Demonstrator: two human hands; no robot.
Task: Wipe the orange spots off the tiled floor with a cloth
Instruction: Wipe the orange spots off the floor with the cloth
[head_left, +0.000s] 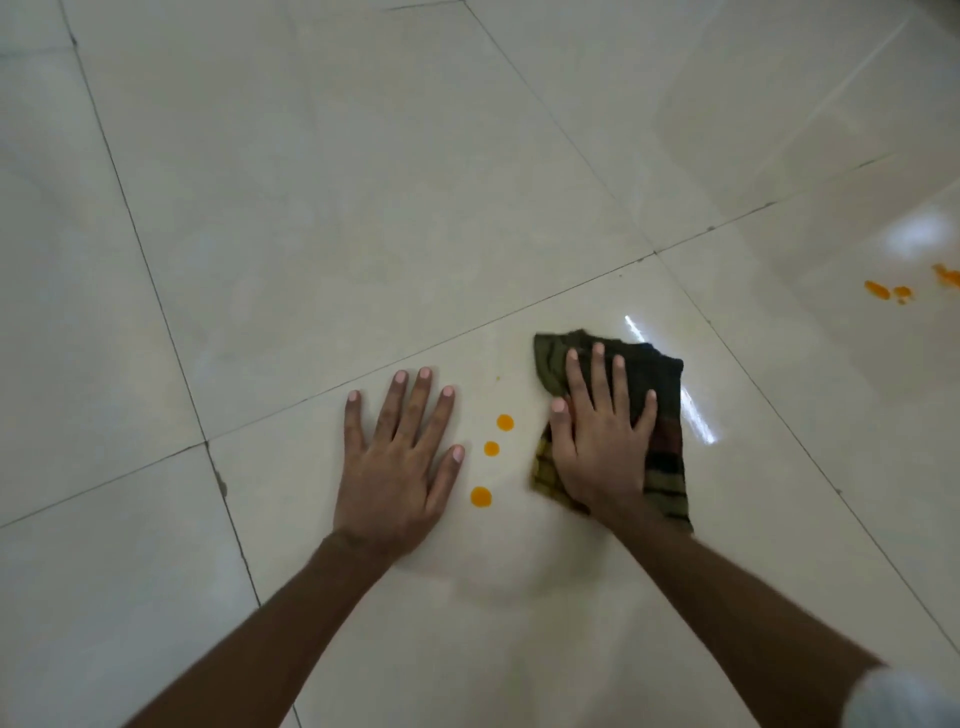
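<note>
Three round orange spots (491, 449) lie in a line on the glossy cream tiled floor (363, 208), between my two hands. A tiny orange speck (497, 378) sits just above them. My left hand (402, 457) rests flat on the tile, fingers spread, holding nothing. My right hand (602, 441) presses flat, fingers spread, on a dark green striped cloth (662, 415), just right of the spots. The cloth does not touch the spots.
More orange smears (888, 291) mark the tile at the far right edge. Dark grout lines (171, 332) cross the floor. A white sleeve edge (904, 696) shows at the bottom right corner.
</note>
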